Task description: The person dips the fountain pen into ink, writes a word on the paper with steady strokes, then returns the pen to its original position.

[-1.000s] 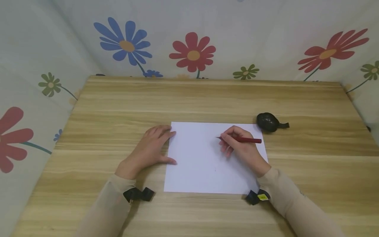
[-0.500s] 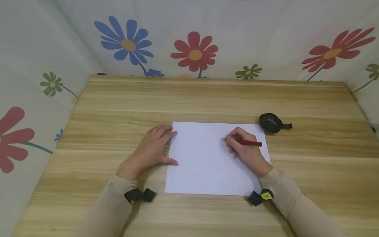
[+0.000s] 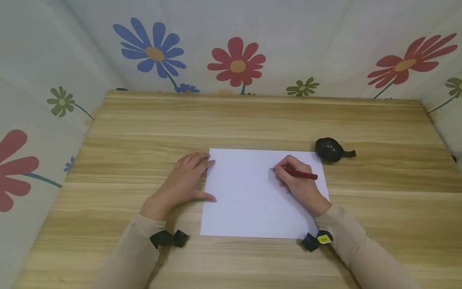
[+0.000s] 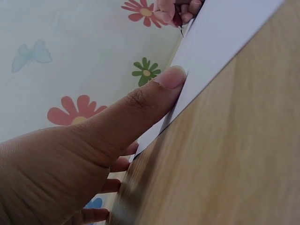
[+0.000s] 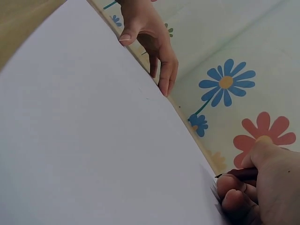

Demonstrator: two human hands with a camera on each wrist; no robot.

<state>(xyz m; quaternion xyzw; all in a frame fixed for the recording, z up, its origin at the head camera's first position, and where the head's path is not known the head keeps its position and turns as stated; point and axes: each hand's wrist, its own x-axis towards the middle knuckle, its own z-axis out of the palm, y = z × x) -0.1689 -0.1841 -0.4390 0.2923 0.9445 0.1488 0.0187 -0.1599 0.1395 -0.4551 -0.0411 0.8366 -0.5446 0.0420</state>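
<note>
A white sheet of paper [image 3: 234, 192] lies on the wooden table, with a small dark mark low on it, right of its middle. My left hand [image 3: 182, 182] rests at the sheet's left edge, fingers spread, thumb and fingertips touching the paper; the thumb shows large in the left wrist view. Over the sheet's upper right part, my right hand [image 3: 297, 180] pinches a dark red pen [image 3: 304, 174] between thumb and fingers. Its thin dark tip points left, close to the paper; whether it touches cannot be told. In the right wrist view the pen [image 5: 246, 174] is partly hidden by the fingers.
A dark, shiny, rounded object with a short tail [image 3: 328, 149] sits at the sheet's upper right corner. Black wrist devices [image 3: 169, 238] are strapped over both beige sleeves. Flower-printed cloth [image 3: 274, 32] hangs behind and beside the wooden table [image 3: 234, 120].
My right hand has shifted slightly right with the pen during the first half second, then stayed nearly still. The left hand keeps its place at the paper's edge.
</note>
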